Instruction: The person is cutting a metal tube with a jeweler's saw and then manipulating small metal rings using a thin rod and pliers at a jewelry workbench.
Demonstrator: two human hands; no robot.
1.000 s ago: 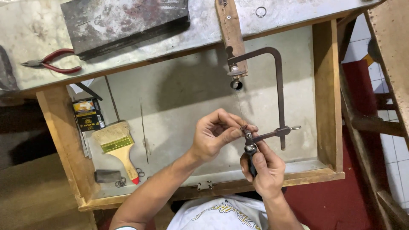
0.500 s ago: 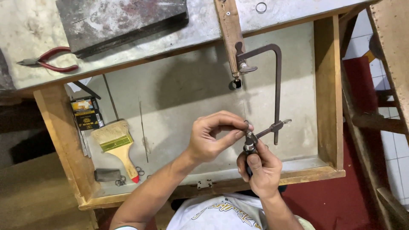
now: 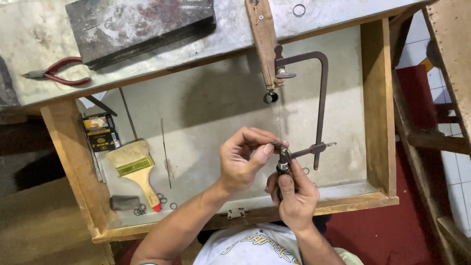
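Holding saw frame handle: right hand grip closed; left hand pinching clamp screw.

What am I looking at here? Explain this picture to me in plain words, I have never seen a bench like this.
This is one view from a camera worn on a person's head, looking down at their own two bare hands. They sit at a wooden workbench with an open drawer under the grey top. The right hand grips the handle of a small frame saw, whose top end rests against a wooden peg sticking out from the bench. The left hand pinches the clamp at the saw's handle end with its fingers. In the drawer lie a paintbrush, a small box and some little rings. On the top sit red-handled pliers and a dark block.
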